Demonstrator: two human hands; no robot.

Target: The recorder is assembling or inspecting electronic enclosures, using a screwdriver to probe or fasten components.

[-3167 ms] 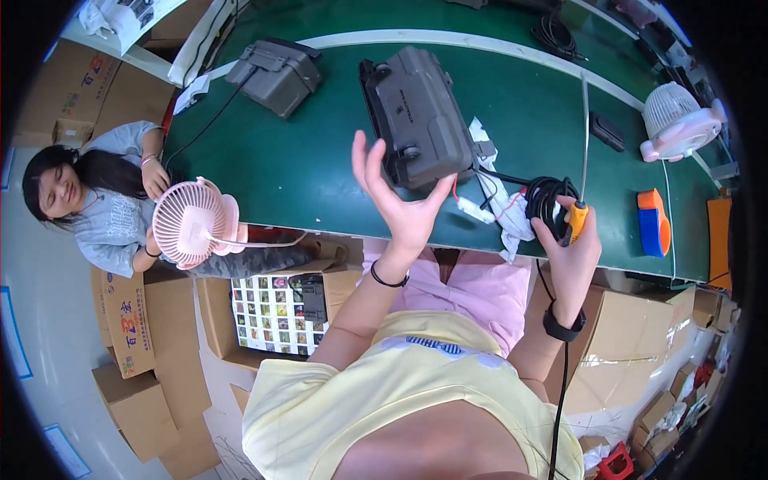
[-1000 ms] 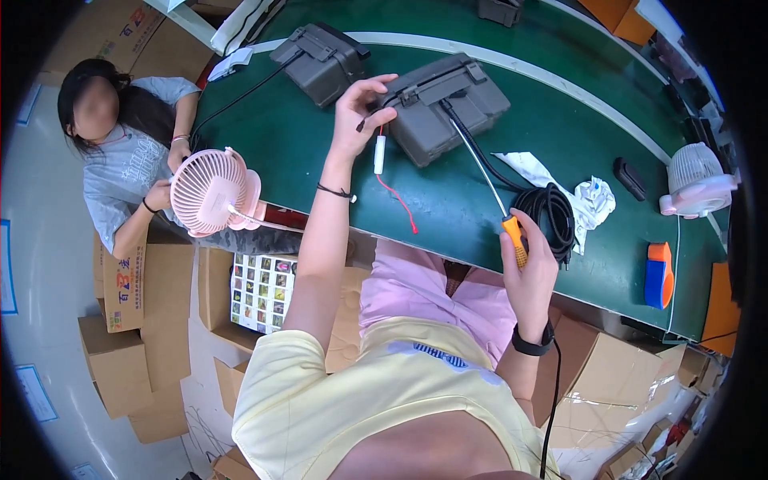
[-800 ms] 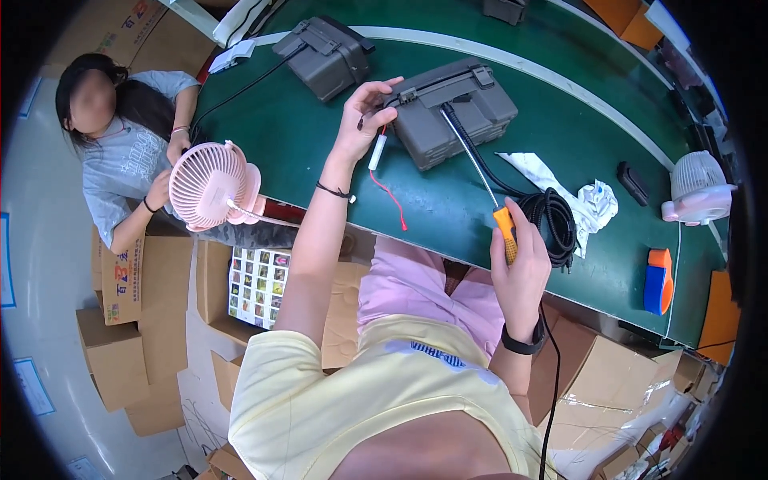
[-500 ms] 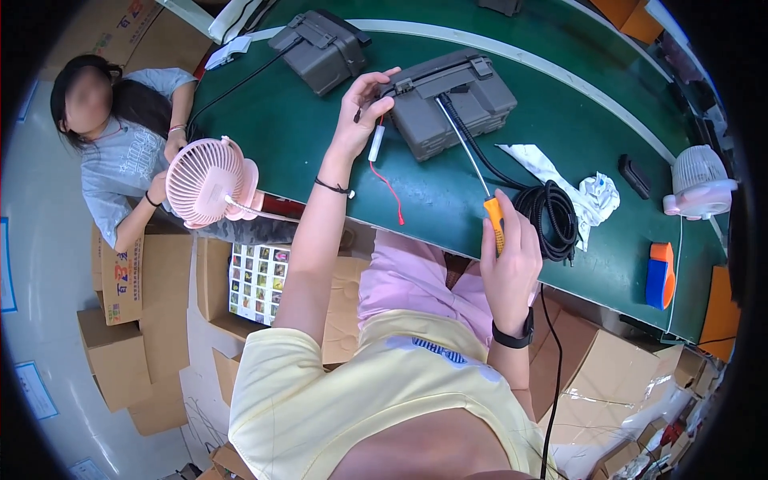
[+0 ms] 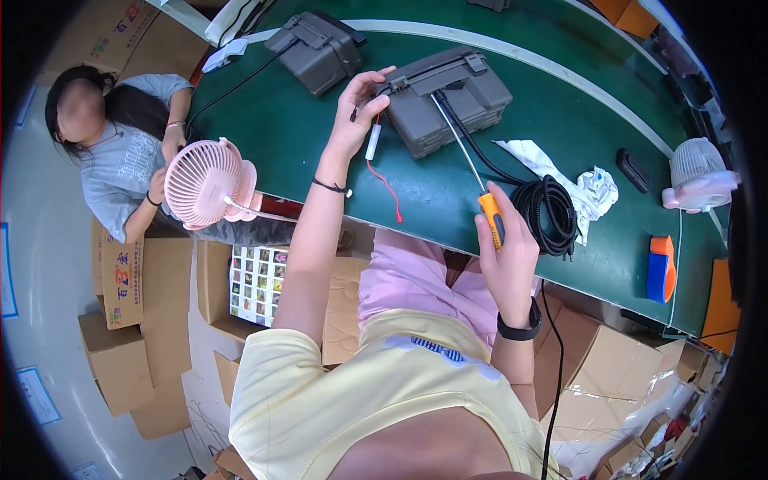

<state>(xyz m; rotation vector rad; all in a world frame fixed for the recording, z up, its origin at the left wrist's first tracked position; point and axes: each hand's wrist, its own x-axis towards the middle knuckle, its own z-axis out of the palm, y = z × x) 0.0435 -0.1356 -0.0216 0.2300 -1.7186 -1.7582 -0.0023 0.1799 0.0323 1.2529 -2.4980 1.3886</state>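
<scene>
A dark grey plastic case [image 5: 420, 120] with latches rests tilted on the green table. My left hand [image 5: 360, 108] grips its left end, fingers behind and thumb in front. A white connector on a red wire [image 5: 373, 142] dangles below that hand. My right hand [image 5: 509, 248] is closed round the yellow-and-black handle of a long screwdriver [image 5: 490, 216]. The shaft slants up and left, and its tip meets the case's near side beside a black cable's entry. That cable runs to a black coil [image 5: 546, 216] at the table's near edge.
Another grey case [image 5: 320, 60] stands at the back left. Crumpled white paper [image 5: 596, 192], a black object [image 5: 632, 170], an orange-and-blue tape roll [image 5: 661, 270] and a small fan [image 5: 701, 176] lie to the right. A pink fan [image 5: 204, 182] and a co-worker [image 5: 128, 152] are at left.
The whole view has shifted slightly. My right hand has turned a little on the screwdriver handle, while its tip stays at the case. My left hand keeps its grip.
</scene>
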